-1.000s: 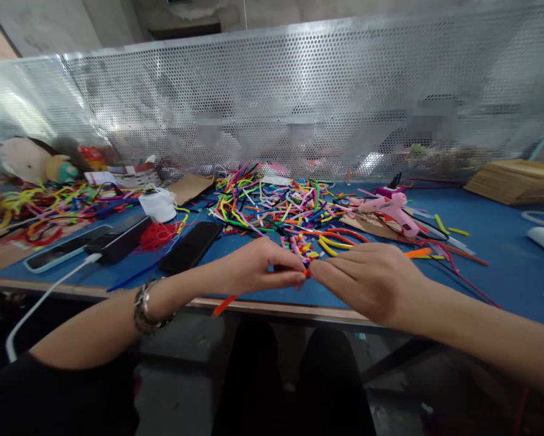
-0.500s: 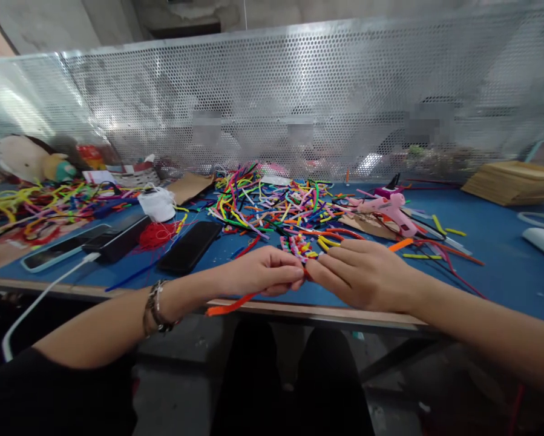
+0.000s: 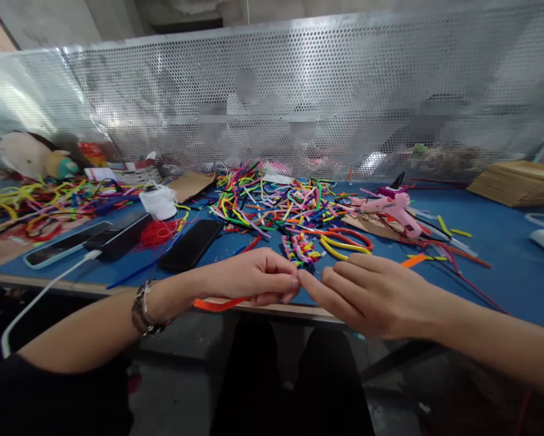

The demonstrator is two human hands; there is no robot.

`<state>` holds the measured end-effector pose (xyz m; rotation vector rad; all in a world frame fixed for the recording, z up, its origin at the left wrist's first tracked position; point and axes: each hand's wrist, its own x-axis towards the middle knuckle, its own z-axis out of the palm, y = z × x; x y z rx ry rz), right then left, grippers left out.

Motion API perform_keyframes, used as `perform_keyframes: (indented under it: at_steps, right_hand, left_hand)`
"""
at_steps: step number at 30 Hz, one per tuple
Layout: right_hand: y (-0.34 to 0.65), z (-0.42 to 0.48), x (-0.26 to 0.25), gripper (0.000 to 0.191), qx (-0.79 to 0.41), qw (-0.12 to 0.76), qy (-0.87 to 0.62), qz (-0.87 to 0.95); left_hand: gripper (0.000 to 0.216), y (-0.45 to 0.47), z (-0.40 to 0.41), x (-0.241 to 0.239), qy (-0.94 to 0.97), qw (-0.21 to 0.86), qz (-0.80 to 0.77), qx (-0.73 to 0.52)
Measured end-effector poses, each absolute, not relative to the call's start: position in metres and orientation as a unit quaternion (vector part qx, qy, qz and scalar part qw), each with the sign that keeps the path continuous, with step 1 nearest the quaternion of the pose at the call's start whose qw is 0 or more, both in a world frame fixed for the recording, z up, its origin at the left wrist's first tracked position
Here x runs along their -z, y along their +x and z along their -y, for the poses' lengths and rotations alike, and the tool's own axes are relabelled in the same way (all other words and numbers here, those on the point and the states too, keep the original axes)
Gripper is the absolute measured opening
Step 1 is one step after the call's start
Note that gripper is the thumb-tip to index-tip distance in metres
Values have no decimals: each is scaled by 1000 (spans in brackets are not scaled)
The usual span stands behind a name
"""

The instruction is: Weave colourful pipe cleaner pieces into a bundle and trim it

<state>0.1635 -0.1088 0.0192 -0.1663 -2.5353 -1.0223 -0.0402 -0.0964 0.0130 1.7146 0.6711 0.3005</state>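
Note:
My left hand [image 3: 265, 278] is closed in a pinch on a fuzzy orange pipe cleaner [image 3: 219, 304], whose end sticks out below the wrist, over the table's front edge. Against its fingertips rests the index finger of my right hand [image 3: 371, 293], which is curled with its thumb hidden. An orange end [image 3: 413, 261] shows behind the right hand and appears to belong to the same pipe cleaner; its middle is covered by the fingers. Just beyond the hands lie a bundle of short pink, white and yellow pieces [image 3: 299, 248] and a yellow loop [image 3: 337, 249] beside an orange one.
A heap of coloured pipe cleaners [image 3: 276, 203] lies at the table's middle. To its right rests a pink glue gun [image 3: 396, 212]; brown cardboard [image 3: 519, 181] is stacked farther right. A black phone [image 3: 190, 245], red thread [image 3: 154, 233] and a black box [image 3: 120, 233] with a white cable are left.
Both hands have shifted slightly down towards me, the right one more clearly. The orange ends moved with them, and the yellow and orange loops are now uncovered.

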Motion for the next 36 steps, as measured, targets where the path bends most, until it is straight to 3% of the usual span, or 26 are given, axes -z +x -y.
perform_keyframes:
  at_steps: [6, 13, 16, 20, 24, 27, 29, 31, 34, 36]
  right_hand:
    - [169, 110, -23, 28, 411, 196, -19, 890]
    - [170, 107, -20, 28, 375, 185, -44, 907]
    - [168, 107, -18, 33, 269, 200, -91, 938]
    - [164, 111, -17, 27, -30, 225, -200, 953]
    - [159, 115, -17, 28, -338, 219, -273, 874]
    - [156, 116, -14, 28, -492, 229, -251, 801]
    - [157, 113, -12, 29, -463, 246, -248, 814]
    - [160, 109, -13, 29, -286, 275, -246, 885]
    - [167, 102, -18, 23, 138, 276, -155, 938]
    - [171, 100, -22, 20, 324, 248, -75, 910]
  left_hand:
    - [28, -41, 96, -13, 697, 647, -282, -125]
    - [27, -40, 93, -9, 775, 547, -286, -136]
    - [27, -40, 90, -7, 876, 374, -259, -162]
    - [28, -42, 91, -7, 964, 37, -176, -196]
    - [31, -44, 101, -18, 937, -270, -93, -203]
    - [29, -44, 105, -27, 907, -365, -45, -207]
    - [27, -43, 104, -28, 923, -317, -68, -208]
    - [26, -41, 100, -25, 949, -177, -134, -223]
    - [26, -38, 96, -16, 935, 190, -232, -188]
    - [28, -37, 97, -10, 853, 441, -247, -130]
